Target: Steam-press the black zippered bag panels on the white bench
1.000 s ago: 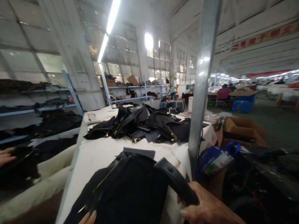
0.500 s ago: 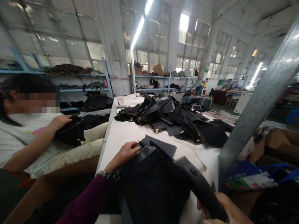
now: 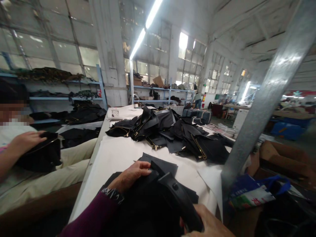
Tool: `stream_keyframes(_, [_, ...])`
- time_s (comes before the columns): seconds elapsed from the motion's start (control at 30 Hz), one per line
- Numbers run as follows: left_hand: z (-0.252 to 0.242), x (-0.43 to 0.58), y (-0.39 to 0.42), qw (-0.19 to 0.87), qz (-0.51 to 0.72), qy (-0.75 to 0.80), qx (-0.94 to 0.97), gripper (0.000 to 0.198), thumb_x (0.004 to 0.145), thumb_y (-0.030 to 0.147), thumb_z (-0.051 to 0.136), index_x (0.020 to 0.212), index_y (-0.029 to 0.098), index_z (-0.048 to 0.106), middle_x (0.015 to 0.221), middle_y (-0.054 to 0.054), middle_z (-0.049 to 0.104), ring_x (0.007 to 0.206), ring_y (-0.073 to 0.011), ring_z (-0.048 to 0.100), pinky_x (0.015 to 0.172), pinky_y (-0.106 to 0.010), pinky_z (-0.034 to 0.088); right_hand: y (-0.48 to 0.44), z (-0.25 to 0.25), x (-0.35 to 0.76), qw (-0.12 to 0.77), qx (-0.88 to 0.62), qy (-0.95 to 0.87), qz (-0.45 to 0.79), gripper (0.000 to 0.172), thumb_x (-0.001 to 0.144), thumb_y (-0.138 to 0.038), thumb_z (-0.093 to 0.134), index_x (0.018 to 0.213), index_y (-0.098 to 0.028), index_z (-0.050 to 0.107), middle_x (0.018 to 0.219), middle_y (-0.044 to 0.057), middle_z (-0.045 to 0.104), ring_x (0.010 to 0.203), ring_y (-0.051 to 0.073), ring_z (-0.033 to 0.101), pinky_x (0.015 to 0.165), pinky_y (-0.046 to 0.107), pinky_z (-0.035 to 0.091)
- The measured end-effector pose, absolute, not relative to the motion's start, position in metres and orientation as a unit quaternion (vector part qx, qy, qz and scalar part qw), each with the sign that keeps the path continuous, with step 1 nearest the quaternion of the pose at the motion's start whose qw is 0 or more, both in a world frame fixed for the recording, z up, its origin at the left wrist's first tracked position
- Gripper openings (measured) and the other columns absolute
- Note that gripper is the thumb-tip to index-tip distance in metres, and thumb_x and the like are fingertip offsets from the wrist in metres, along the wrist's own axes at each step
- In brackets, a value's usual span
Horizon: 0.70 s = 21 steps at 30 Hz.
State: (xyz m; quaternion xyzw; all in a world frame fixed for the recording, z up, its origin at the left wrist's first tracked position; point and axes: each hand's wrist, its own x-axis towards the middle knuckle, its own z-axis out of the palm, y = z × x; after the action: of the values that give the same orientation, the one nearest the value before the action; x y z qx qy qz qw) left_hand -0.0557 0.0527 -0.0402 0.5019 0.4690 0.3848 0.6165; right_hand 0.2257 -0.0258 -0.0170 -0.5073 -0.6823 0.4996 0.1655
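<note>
At the near end of the white-covered table (image 3: 98,164), the left hand (image 3: 129,176), fingers close together, lay on a black leather bag panel (image 3: 145,215), while the right hand (image 3: 207,223) gripped its curved black strap (image 3: 179,200), which could slip if that hold loosened.

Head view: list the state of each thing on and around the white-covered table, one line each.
left hand, lying on the black leather piece
black leather piece, bunched under both hands
right hand, closed around the black strap
black strap, bent, stud showing
pile of black leather pieces, loosely heaped, brass zips showing
white-covered table, partly creased
co-worker's hand, resting on black leather in the lap
cardboard box, open, flaps up
</note>
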Motion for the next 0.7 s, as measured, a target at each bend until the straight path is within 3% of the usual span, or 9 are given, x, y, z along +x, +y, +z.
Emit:
stream_keyframes(0.2, [-0.027,-0.038,0.031,0.665,0.406,0.455,0.430,0.038,0.056,0.034,0.083,0.086,0.013,0.071,0.076,-0.009,0.073,0.072,-0.0238,0.069,0.070,-0.031,0.051,-0.025,-0.027,0.210,0.205,-0.476,-0.697,0.496,0.028,0.061,-0.031,0.076,0.085,-0.023,0.065,0.082,-0.001,0.065,0.079,0.021,0.059,0.061,0.024,0.041])
stream_keyframes(0.37, [-0.021,-0.022,-0.002,0.683,0.414,0.478,0.366,0.037,0.052,0.026,0.087,0.083,0.016,0.069,0.076,-0.006,0.074,0.074,-0.0242,0.071,0.070,-0.030,0.054,-0.037,-0.013,0.214,0.267,-0.434,-0.685,0.521,0.036,0.059,-0.031,0.079,0.090,-0.021,0.064,0.085,-0.002,0.064,0.079,0.019,0.058,0.059,0.021,0.040])
stream_keyframes(0.47, [-0.028,-0.019,-0.013,0.692,0.410,0.470,0.364,0.039,0.055,0.030,0.086,0.088,0.018,0.069,0.083,-0.007,0.075,0.084,-0.0279,0.071,0.076,-0.034,0.055,-0.048,-0.007,0.229,0.306,-0.446,-0.649,0.535,0.048,0.062,-0.034,0.079,0.103,-0.019,0.060,0.082,-0.002,0.064,0.074,0.016,0.059,0.058,0.021,0.040])
stream_keyframes(0.57, [-0.022,-0.024,-0.016,0.667,0.427,0.478,0.379,0.038,0.056,0.031,0.085,0.088,0.021,0.068,0.084,-0.005,0.075,0.089,-0.0284,0.070,0.080,-0.034,0.055,-0.060,-0.003,0.246,0.316,-0.445,-0.625,0.557,0.052,0.065,-0.035,0.078,0.110,-0.017,0.057,0.071,-0.004,0.062,0.061,0.013,0.057,0.053,0.020,0.039])
stream_keyframes(0.7, [0.014,-0.039,-0.013,0.577,0.492,0.507,0.411,0.042,0.049,0.031,0.086,0.085,0.018,0.068,0.079,-0.003,0.074,0.085,-0.0295,0.070,0.078,-0.037,0.056,-0.081,0.001,0.268,0.334,-0.396,-0.622,0.587,0.039,0.067,-0.033,0.075,0.098,-0.015,0.060,0.065,-0.005,0.058,0.052,0.009,0.052,0.048,0.019,0.036])
